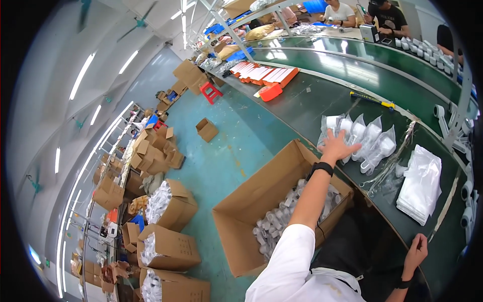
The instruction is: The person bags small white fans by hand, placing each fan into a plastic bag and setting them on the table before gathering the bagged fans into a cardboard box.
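My left hand (336,147) is over the bench with its fingers spread, touching the nearest of a row of white parts in clear plastic bags (356,133). These parts have a rounded body and a narrower looped end. My right hand (416,251) is at the bench's front edge, its fingers curled together, and nothing shows in it. Between the hands lies a stack of flat clear plastic bags (420,183), with a bundle of thin strands (390,173) beside it. Beneath my left forearm stands an open cardboard box (246,214) holding many bagged white parts (275,224).
A yellow-and-black hammer (373,100), a red tape dispenser (270,92) and orange-and-white boxes (266,74) lie farther along the bench. Beyond runs a green conveyor (352,65), with people working across it. Filled cartons (173,249) stand to the left; a red stool (210,92) is farther back.
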Tool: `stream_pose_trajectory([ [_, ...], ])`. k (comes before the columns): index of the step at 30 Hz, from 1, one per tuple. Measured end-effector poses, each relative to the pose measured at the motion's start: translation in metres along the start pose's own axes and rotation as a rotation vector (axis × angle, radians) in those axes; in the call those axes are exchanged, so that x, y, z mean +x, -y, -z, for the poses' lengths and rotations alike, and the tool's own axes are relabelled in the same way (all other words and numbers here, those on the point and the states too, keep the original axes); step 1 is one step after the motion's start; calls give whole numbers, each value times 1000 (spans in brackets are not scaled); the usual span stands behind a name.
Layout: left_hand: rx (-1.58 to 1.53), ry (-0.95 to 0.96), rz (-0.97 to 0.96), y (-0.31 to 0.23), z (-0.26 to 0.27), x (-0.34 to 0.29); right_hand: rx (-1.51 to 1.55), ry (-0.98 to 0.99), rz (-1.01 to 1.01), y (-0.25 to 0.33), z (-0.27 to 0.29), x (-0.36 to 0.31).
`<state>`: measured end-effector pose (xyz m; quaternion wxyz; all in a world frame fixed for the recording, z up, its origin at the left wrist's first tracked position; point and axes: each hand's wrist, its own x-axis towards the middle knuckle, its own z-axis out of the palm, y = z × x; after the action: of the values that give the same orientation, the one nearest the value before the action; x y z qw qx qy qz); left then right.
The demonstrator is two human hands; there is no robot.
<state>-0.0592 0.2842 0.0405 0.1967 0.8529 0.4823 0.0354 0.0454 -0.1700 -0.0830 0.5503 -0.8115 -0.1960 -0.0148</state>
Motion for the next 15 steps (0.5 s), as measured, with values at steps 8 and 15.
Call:
stream_pose_trajectory([
  [8,41,-176,17,-24,3,-6,15,19,10,3,-3,-2],
  [15,179,58,41,-32,-4,8,-63,-74,102,26,0,-5],
])
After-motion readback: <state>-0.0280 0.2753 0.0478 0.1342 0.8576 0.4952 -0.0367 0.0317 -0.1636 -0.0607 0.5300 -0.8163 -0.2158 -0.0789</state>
